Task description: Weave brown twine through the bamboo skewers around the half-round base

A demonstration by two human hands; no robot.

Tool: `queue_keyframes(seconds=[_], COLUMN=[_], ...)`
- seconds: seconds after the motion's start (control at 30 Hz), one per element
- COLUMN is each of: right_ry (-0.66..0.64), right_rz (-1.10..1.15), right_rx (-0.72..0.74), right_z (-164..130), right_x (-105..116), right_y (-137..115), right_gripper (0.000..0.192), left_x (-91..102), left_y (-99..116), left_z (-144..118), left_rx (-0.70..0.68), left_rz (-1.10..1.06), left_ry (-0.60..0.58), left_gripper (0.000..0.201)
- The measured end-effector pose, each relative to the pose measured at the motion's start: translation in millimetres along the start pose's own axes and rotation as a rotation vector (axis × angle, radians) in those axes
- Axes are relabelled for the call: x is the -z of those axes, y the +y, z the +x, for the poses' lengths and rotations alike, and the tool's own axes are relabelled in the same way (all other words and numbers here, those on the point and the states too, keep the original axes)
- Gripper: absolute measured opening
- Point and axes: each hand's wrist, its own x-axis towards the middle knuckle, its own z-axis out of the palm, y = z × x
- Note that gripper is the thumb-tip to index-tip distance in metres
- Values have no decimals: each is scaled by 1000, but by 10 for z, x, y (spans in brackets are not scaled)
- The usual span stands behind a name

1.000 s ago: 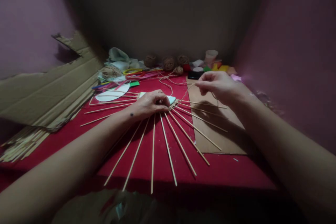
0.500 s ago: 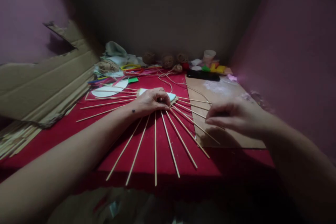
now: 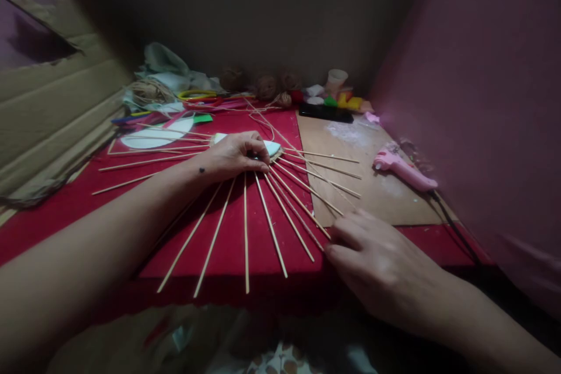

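Thin wooden sticks (image 3: 246, 234) fan out like rays from a white disc (image 3: 272, 147) that lies on the red cloth. Twine edges the disc's rim. My left hand (image 3: 239, 152) rests over the disc, thumb and fingers closed in a pinch on its near rim; it hides most of the disc. From that rim a strand of twine (image 3: 302, 219) runs between the sticks to my right hand (image 3: 381, 263). The right fingers are closed on the twine, just beyond the stick tips at the front right.
A pink glue gun (image 3: 405, 170) lies on a brown board (image 3: 368, 198) at the right, its cord trailing forward. Farther back are a black phone (image 3: 326, 113), a cup (image 3: 336, 79), twine balls (image 3: 266, 87) and a white oval piece (image 3: 153, 137). Cardboard (image 3: 48, 105) leans at the left.
My right hand has come down and toward me from above the board, drawing the twine along the sticks and uncovering the glue gun. The left pinch stays at the disc. The view has turned rightward.
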Motion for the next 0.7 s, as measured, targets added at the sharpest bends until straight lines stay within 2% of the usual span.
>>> queue_keyframes(seconds=[0.17, 0.43, 0.5, 0.7], right_ry=[56, 120, 135, 293], right_rz=[-43, -103, -148, -285], right_rx=[62, -4, -14, -120], right_z=[-121, -231, -224, -66], right_x=[-53, -34, -16, 114], right_y=[22, 110, 139, 365], right_gripper=[22, 22, 21, 22], left_x=[-7, -16, -14, -3], left_y=[-10, -58, -54, -35], left_z=[8, 17, 17, 15], left_rx=[-11, -23, -19, -19], left_rz=[-8, -2, 0, 3], left_ry=[-2, -9, -11, -16], left_gripper=[18, 22, 22, 20])
